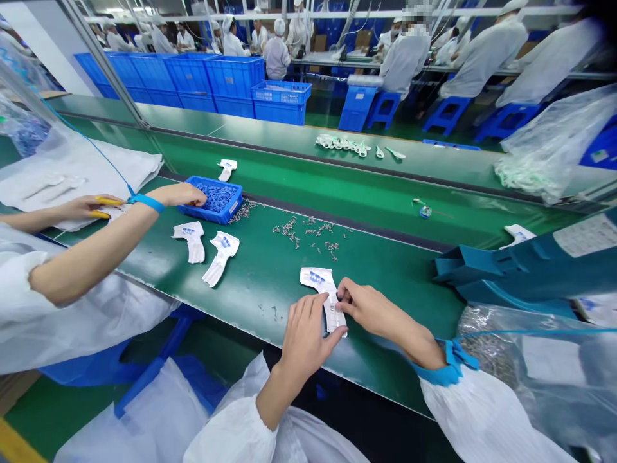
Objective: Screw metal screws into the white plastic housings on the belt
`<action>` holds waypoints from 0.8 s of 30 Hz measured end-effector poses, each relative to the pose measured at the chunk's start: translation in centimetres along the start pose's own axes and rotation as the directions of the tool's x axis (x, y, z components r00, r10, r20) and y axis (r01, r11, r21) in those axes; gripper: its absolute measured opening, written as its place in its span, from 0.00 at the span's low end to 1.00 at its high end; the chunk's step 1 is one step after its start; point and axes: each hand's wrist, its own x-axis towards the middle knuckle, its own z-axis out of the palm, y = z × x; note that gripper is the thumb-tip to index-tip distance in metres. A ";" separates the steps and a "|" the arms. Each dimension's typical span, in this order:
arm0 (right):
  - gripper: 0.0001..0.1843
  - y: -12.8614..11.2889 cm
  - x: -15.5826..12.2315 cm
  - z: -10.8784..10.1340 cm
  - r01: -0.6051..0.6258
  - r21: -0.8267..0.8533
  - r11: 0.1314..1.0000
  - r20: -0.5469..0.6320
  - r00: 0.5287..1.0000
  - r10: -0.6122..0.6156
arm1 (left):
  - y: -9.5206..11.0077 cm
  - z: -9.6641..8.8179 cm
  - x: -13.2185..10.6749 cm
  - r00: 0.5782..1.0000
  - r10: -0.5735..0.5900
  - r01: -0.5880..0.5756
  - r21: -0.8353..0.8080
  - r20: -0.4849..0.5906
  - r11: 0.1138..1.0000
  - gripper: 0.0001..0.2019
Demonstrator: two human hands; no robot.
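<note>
A white pistol-shaped shell (332, 311) is flanked by the left hand (304, 331), fingers spread, and the right hand (373, 310), whose pinch cannot be confirmed.

No readable text
White sheet (585, 230) on teal machine (520, 273), at the table's (260, 270) right end, seems printed, but too blurred.

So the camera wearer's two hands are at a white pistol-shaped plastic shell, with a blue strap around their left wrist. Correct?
No, wrong side: the head view shows the blue strap around the wearer's right wrist. The rest holds: the left hand and right hand are at the white pistol-shaped plastic shell.
</note>
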 end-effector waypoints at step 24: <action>0.17 -0.3 -0.6 4.6 -0.007 0.657 0.754 -0.138 0.982 0.129 | -0.8 0.5 -0.1 0.991 -0.131 0.113 -0.314 -0.039 0.943 0.31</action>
